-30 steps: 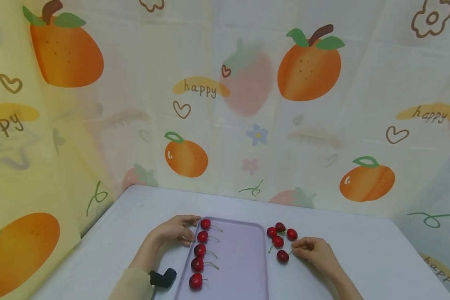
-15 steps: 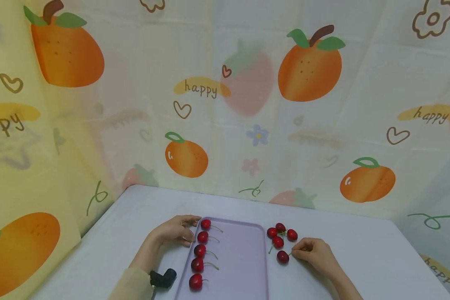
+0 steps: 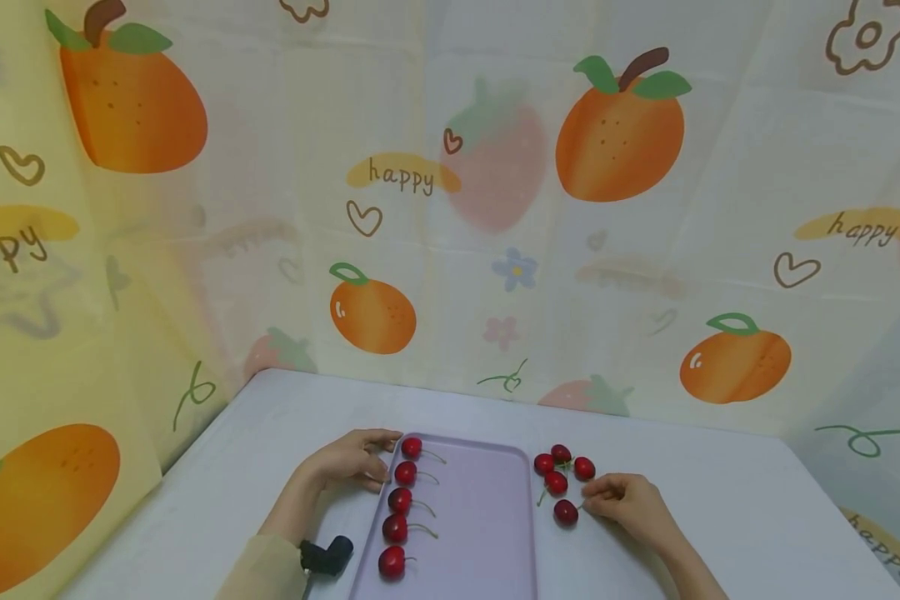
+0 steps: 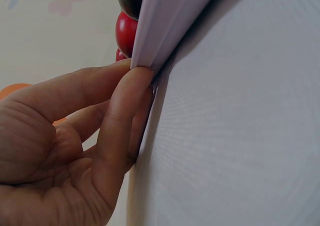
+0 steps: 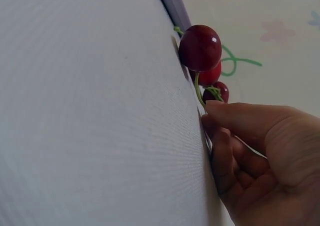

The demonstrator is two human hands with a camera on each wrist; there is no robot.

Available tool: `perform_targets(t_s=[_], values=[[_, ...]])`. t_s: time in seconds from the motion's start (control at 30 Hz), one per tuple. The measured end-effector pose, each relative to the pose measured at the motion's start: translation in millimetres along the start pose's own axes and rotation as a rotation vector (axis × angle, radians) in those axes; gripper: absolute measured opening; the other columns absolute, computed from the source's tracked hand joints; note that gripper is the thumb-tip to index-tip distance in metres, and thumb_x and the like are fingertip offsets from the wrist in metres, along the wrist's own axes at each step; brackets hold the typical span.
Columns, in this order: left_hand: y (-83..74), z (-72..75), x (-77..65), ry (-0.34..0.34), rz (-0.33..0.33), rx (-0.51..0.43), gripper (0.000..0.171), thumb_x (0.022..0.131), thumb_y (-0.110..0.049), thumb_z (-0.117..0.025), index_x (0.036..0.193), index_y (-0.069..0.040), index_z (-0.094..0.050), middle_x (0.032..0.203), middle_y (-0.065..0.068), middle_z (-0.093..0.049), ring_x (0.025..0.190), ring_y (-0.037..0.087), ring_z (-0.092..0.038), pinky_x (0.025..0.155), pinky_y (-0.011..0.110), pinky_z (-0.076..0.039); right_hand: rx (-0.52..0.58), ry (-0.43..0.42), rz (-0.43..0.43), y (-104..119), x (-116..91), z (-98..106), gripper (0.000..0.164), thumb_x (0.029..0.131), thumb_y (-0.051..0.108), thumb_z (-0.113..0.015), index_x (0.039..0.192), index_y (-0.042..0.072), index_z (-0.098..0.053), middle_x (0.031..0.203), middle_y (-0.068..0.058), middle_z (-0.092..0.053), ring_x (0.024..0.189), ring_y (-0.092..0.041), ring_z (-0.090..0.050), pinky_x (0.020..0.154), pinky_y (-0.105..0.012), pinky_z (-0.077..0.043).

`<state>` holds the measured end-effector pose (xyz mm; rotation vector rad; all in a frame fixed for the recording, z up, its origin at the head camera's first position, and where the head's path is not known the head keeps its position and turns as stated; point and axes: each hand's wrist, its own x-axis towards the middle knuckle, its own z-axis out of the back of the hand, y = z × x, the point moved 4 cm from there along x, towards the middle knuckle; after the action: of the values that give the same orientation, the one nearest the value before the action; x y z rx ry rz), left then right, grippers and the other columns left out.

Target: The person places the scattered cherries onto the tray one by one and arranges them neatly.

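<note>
Along the left side of a lilac tray (image 3: pixel 487 525) lies a column of several red cherries (image 3: pixel 400 501), stems pointing right. My left hand (image 3: pixel 348 460) grips the tray's left rim near the far corner; in the left wrist view its bent fingers (image 4: pixel 117 111) meet at the rim. Right of the tray, my right hand (image 3: pixel 630 507) pinches the stem of a dark red cherry (image 3: pixel 566 512) between thumb and fingertips. That cherry sits nearest me, just in front of a loose group of other cherries (image 3: pixel 556 482) on the table. In the right wrist view the pinched stem (image 5: pixel 199 91) shows clearly.
The white table (image 3: pixel 720 517) is backed by a fruit-printed cloth (image 3: pixel 450 333), with another cloth panel (image 3: pixel 60 358) at the left. A black device (image 3: pixel 327 557) is at the left wrist, beside the tray. The tray's near edge lies outside the head view.
</note>
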<state>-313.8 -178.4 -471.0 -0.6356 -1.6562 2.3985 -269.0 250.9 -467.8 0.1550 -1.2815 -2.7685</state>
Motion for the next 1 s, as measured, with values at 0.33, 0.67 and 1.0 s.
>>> perform_targets(t_s=[0.33,0.67,1.0], values=[[-1.4,0.5,0.9,-0.013,0.016,0.034,0.067,0.078,-0.002,-0.070,0.142,-0.008,-0.051,0.133,0.016,-0.050,0.076,0.016,-0.064,0.070,0.028,-0.062,-0.073,-0.047,-0.050,2.7,0.9,1.2,0.016,0.082,0.025,-0.078,0.090,0.011,-0.076,0.084,0.002,-0.073,0.076,-0.009,-0.052,0.061,-0.017,-0.046],[-1.0,0.0,-0.3,0.000,0.006,0.034,0.067,0.079,-0.002,-0.070,0.143,-0.006,-0.050,0.133,0.018,-0.050,0.077,0.016,-0.063,0.070,0.029,-0.063,-0.058,-0.007,-0.039,3.1,-0.3,0.7,0.018,0.083,0.026,-0.077,0.089,0.010,-0.076,0.084,0.001,-0.071,0.077,-0.009,-0.051,0.063,-0.017,-0.045],[-0.3,-0.2,-0.8,-0.001,0.006,0.021,0.067,0.078,-0.003,-0.069,0.143,-0.007,-0.050,0.135,0.019,-0.049,0.080,0.017,-0.064,0.072,0.030,-0.063,0.061,0.064,0.001,2.1,-0.2,0.4,0.023,0.085,0.025,-0.075,0.093,0.003,-0.074,0.077,-0.002,-0.069,0.064,-0.006,-0.052,0.055,-0.020,-0.048]])
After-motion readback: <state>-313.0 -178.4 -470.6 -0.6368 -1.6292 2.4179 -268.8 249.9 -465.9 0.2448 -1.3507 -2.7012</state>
